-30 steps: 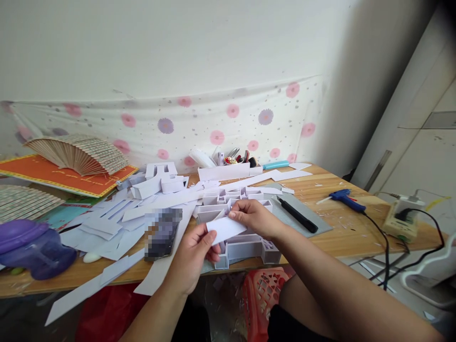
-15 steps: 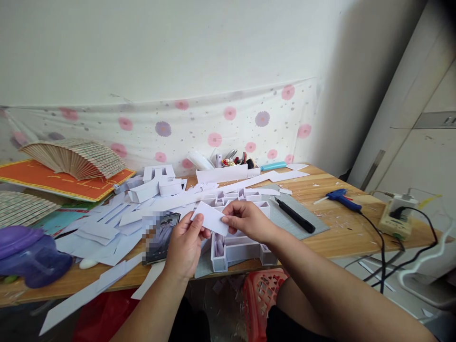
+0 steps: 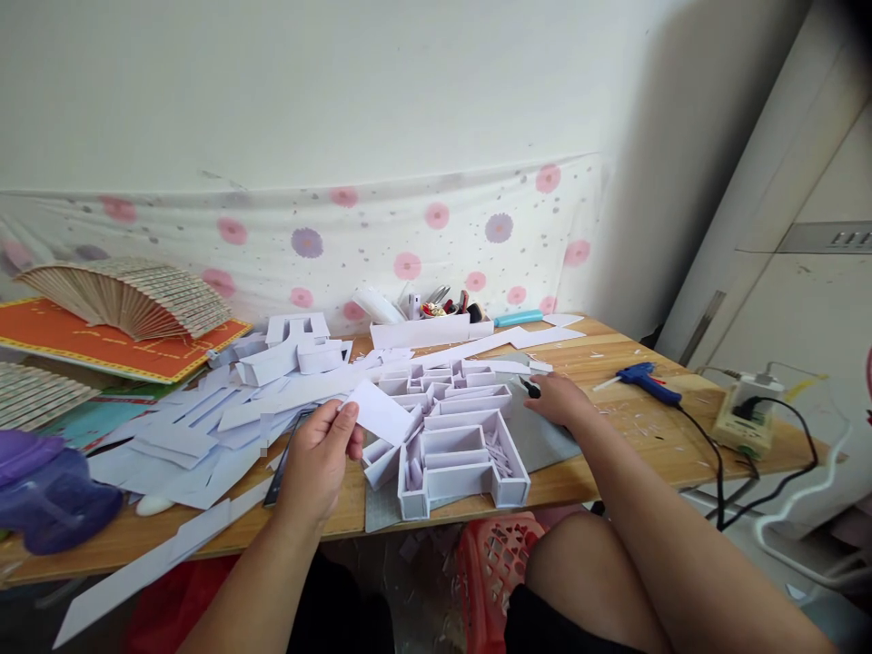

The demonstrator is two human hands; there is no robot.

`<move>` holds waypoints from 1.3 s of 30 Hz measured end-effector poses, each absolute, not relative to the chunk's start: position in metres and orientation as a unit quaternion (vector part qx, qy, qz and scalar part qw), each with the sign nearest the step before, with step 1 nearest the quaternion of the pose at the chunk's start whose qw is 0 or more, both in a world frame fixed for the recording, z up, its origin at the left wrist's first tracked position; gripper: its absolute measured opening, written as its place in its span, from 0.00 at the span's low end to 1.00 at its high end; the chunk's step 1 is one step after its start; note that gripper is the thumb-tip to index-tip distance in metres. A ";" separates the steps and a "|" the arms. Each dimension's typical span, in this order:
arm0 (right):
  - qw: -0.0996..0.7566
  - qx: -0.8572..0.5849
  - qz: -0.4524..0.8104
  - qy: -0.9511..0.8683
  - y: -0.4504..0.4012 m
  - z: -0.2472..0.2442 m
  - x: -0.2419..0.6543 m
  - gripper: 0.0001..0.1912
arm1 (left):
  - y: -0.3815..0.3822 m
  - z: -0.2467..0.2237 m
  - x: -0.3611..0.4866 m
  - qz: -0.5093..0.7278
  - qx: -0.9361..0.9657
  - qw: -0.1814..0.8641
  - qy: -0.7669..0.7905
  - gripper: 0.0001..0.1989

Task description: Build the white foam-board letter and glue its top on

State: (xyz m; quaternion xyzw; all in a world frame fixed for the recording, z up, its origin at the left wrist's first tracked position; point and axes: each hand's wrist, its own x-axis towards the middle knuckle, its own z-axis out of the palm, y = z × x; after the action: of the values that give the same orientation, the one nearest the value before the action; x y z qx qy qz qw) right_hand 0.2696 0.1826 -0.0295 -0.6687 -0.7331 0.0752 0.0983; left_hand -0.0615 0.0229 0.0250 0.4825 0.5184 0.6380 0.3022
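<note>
My left hand pinches a small white card piece between thumb and fingers, holding it above the table's front part. To the right, my right hand reaches down to the grey cutting mat with its fingers closed around a black craft knife. Only the knife's front part shows; hand and forearm hide the rest. Between my hands stands a white card model with several walled compartments, some holding small white scraps.
Loose white card sheets are piled at the left, near a purple-blue container and a folding fan. A blue glue gun lies right, its cord running to a power strip. Behind stands a white tool box.
My right hand has let go of the card piece and moved right to the craft knife. My left hand has shifted slightly left, still holding the card, and more of the model shows.
</note>
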 end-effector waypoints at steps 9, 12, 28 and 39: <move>0.078 -0.745 0.052 -0.661 0.176 -0.015 0.279 0.17 | 0.019 0.025 -0.055 0.566 0.540 0.235 0.577 0.17; 0.160 -0.720 0.055 -0.674 0.152 0.012 0.263 0.21 | 0.017 0.027 -0.054 0.533 0.575 0.173 0.596 0.17; 0.251 -0.214 0.647 -0.687 0.031 0.037 0.155 0.24 | 0.010 0.044 -0.049 0.463 0.702 -0.023 0.541 0.18; 0.252 -0.198 0.650 -0.689 0.031 0.034 0.152 0.24 | 0.004 0.052 -0.049 0.445 0.721 -0.026 0.531 0.18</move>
State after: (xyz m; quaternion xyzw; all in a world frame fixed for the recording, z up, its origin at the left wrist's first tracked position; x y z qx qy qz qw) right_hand 0.1523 0.0309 0.0335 -0.1984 -0.6889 0.6500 0.2521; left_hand -0.0493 0.0037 0.0517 0.7208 0.5310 0.4448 -0.0265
